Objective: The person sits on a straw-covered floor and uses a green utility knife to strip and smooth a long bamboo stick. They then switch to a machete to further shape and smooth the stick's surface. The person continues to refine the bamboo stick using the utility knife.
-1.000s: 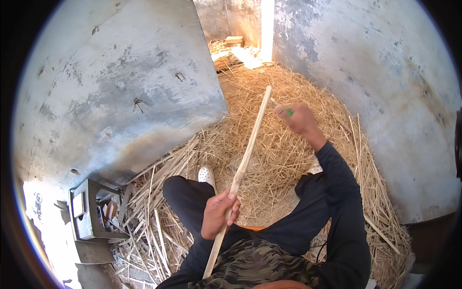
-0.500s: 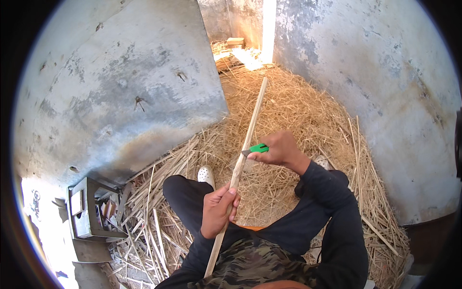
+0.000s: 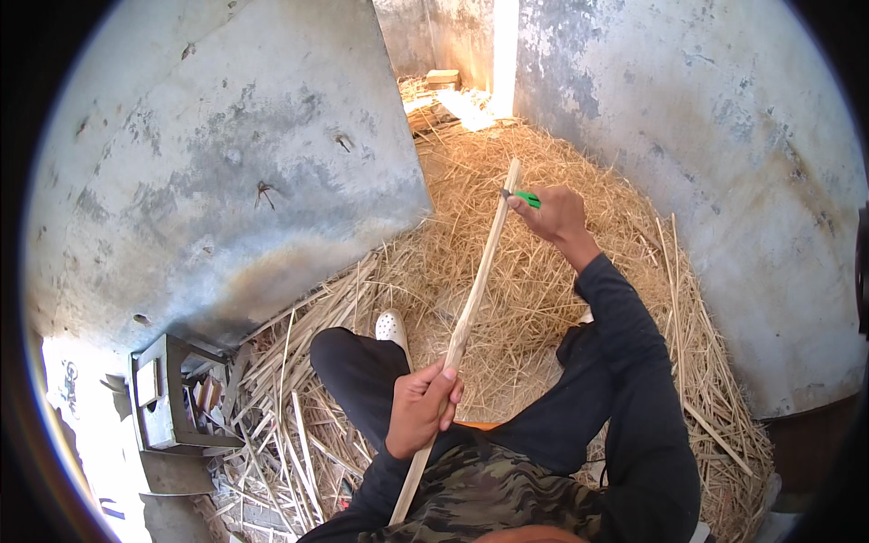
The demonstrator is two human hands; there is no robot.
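A long pale strip of bamboo or wood (image 3: 480, 282) slants up and away from my lap, its far end leaning a little to the right. My left hand (image 3: 423, 409) is closed around its lower part, just in front of my body. Farther up, my right hand (image 3: 556, 217) grips a green-handled utility knife (image 3: 529, 198). The dark blade lies against the strip near its far end. Most of the knife's handle is hidden in my fingers.
Straw-like shavings (image 3: 543, 299) cover the floor ahead. Split strips (image 3: 281, 425) lie heaped at the left, beside a wooden box frame (image 3: 167, 398) holding odds and ends. Worn walls (image 3: 226, 181) stand at left and right (image 3: 715, 199). A brick (image 3: 443, 78) rests at the back.
My right hand with the knife has moved up along the strip, away from me, toward its far end. The strip's far end has shifted slightly right; my left hand still holds it.
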